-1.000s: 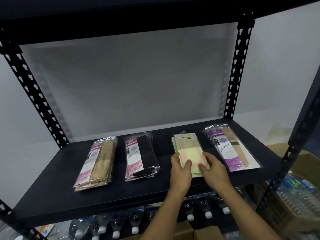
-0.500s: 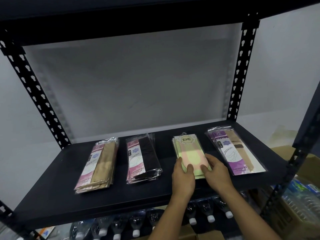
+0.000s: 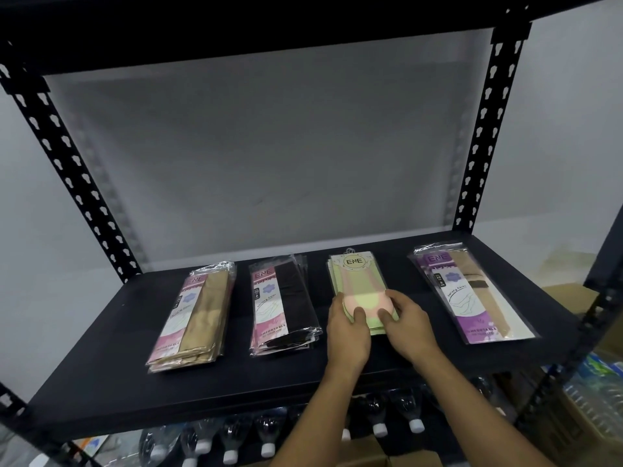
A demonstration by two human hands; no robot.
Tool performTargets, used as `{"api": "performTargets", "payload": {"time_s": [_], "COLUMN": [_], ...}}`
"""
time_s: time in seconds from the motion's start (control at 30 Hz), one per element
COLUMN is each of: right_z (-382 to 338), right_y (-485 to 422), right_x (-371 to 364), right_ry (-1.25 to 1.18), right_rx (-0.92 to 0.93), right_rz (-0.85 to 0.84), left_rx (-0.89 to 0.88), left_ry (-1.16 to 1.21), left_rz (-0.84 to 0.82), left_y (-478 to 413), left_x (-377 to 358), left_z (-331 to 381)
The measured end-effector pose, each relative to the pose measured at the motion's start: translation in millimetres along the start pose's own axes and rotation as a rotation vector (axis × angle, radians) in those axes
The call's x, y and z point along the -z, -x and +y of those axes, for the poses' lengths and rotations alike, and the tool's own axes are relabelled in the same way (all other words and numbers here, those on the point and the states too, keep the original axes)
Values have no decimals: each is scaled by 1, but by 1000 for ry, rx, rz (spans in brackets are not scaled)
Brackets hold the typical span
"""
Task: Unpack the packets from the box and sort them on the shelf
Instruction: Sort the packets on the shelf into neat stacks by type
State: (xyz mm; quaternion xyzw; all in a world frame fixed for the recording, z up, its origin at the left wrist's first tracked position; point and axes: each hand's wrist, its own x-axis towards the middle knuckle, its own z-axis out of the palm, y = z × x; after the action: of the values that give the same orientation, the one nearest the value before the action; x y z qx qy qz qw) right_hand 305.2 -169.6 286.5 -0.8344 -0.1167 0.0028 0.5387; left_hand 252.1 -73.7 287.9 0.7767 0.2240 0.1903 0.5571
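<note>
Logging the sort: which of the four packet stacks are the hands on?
The green-and-pink stack, third from the left: left hand and right hand hold its near end, the only one touched.

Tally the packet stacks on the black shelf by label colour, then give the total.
Pink-label stacks: 2 (beige stack, black stack)
Green stack: 1, gripped by the left hand and right hand
Purple-label stack: 1
Total: 4 stacks on the shelf

four packet stacks (image 3: 194, 315), one black shelf (image 3: 101, 382), one left hand (image 3: 347, 332), one right hand (image 3: 411, 325)
</note>
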Motion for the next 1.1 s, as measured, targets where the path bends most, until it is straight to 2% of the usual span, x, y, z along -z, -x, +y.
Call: {"api": "performTargets", "payload": {"time_s": [0.3, 0.47, 0.6, 0.77, 0.83, 0.93, 1.1], "right_z": [-3, -4, 7, 40, 54, 66, 63], "right_y": [12, 23, 25, 20, 18, 16, 10], "right_x": [13, 51, 99, 154, 165, 166, 159], "right_ry": [-54, -95, -41, 64, 114, 96, 68], "right_rx": [1, 56, 123, 52, -19, -98, -86], "right_rz": [37, 127, 276, 397, 363, 268, 208], "left_rx": [-62, -232, -389, -279, -225, -161, -106], "left_ry": [-43, -93, -160, 19, 17, 12, -4], "left_rz": [15, 48, 38, -205, -283, -324, -339], "left_y": [20, 60, 83, 87, 85, 76, 71], "left_x": [-1, -19, -46, -86, -100, -118, -134], "left_z": [1, 4, 17, 34, 40, 43, 49]}}
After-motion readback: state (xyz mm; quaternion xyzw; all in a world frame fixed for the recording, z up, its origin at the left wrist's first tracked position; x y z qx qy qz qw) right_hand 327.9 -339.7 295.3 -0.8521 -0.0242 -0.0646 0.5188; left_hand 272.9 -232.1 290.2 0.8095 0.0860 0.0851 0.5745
